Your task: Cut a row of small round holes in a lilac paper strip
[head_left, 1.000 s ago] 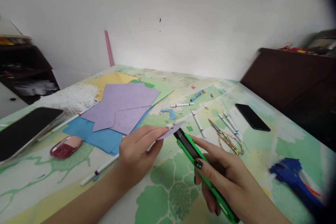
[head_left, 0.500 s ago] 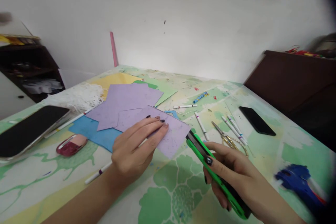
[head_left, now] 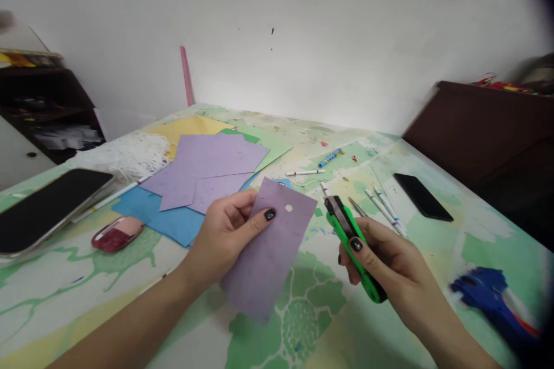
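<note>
My left hand (head_left: 229, 230) is closed on the near-left edge of a purple paper sheet (head_left: 277, 259), thumb on top. The sheet is lifted off the table and tilted, with a small light hole near its upper corner. My right hand (head_left: 381, 259) grips a long green-and-black tool (head_left: 344, 225) with a grey metal strip between its green sides. I cannot make out its exact kind. Its black end points up-left, just right of the sheet and apart from it. Behind this hand, only the blade tips of the scissors (head_left: 356, 206) show.
More purple sheets (head_left: 216, 153) overlap blue (head_left: 156, 213), green and yellow paper. A large phone (head_left: 52, 207) and a pink-and-red case (head_left: 116, 233) lie left; another phone (head_left: 423, 196) lies right. Several white markers (head_left: 383, 207) are scattered about. A blue glue gun (head_left: 489, 300) lies at right.
My left hand has turned and picked the purple sheet up off the table, drawing it nearer. My right hand has moved slightly right with the green tool, covering most of the scissors.
</note>
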`<state>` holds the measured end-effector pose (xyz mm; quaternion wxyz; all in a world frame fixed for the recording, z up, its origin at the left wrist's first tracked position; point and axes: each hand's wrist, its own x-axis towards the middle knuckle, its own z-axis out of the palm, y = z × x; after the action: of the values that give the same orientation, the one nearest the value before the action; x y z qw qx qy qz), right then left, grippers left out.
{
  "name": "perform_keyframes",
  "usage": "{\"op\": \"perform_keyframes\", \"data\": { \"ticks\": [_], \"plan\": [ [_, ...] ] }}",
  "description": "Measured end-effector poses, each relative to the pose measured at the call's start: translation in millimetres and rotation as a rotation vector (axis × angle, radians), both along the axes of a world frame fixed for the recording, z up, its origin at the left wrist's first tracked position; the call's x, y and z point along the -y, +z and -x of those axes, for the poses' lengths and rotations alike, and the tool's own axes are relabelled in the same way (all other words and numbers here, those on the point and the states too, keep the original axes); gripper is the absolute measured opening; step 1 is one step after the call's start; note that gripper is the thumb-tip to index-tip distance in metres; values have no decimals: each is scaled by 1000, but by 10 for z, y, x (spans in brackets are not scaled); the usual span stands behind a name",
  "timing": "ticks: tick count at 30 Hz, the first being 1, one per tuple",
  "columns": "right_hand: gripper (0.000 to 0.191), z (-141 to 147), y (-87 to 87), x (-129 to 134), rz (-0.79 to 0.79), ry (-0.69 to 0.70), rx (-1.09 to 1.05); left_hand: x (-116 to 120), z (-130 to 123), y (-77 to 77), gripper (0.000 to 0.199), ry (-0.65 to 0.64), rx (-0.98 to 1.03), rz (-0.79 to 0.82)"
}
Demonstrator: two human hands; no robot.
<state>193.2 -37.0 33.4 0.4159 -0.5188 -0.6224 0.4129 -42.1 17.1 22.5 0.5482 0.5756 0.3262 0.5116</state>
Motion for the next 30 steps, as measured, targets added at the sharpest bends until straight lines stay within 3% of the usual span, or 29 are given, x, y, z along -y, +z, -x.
{"op": "perform_keyframes", "data": {
  "ticks": [5,8,14,19,21,23,27,30],
  "plan": [
    [34,97,-32,34,126,-186,48,38,-66,-19,11,16,-5,56],
    [31,146,-48,47,211,-181,58,54,-100,-25,8,18,-10,80],
    [32,122,-59,-39,125,-187,75,65,-121,-9,9,42,-53,62],
    [31,-6,-169,-158,217,-74,342,58,-104,-28,5,112,-133,-36],
    [28,-35,-233,-188,150,-17,562,60,-92,-41,8,154,-160,-139],
    [27,-33,-281,-201,72,22,708,66,-74,-49,13,193,-188,-350],
    [26,-6,-291,-209,-7,34,783,95,-30,-21,19,213,-261,-918],
    [22,-98,-236,-271,-13,-1,817,131,4,24,22,196,-405,-1114]
  ]
}}
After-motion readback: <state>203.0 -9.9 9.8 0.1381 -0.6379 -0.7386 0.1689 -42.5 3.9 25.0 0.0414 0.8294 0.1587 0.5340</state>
